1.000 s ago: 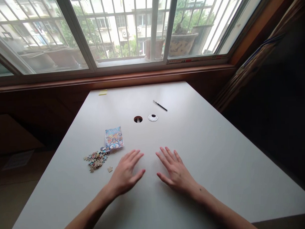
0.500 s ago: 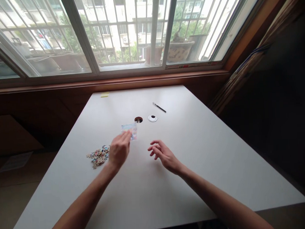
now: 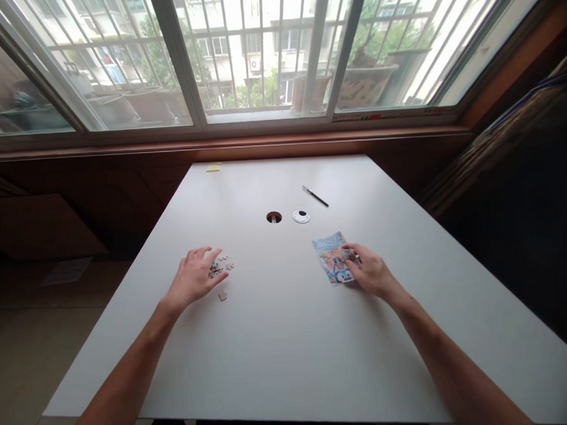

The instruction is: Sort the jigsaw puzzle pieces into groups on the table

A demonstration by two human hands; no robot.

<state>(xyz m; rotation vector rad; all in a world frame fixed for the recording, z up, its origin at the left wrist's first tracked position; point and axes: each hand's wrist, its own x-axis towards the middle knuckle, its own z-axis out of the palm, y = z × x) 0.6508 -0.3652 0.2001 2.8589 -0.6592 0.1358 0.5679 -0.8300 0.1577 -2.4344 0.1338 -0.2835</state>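
Observation:
On the left, my left hand (image 3: 193, 276) is spread over a heap of jigsaw puzzle pieces (image 3: 215, 270), thumb and fingers apart. Most of the heap is hidden beneath the hand, and one loose piece (image 3: 222, 296) lies just in front of it. A colourful picture card (image 3: 330, 259) with a blue cartoon figure is at the right. My right hand (image 3: 369, 271) has the card's right edge between thumb and fingers; whether the card rests flat on the table is hard to tell.
The white table (image 3: 274, 349) has a round cable hole (image 3: 274, 218) with its white cover (image 3: 301, 217) beside it. A black pen (image 3: 316, 196) lies behind them. Yellow sticky notes (image 3: 214, 168) are near the back left corner, below the window.
The picture card has passed from my left hand to my right and moved rightward. My left hand has gone left onto the puzzle pieces. The view has shifted slightly.

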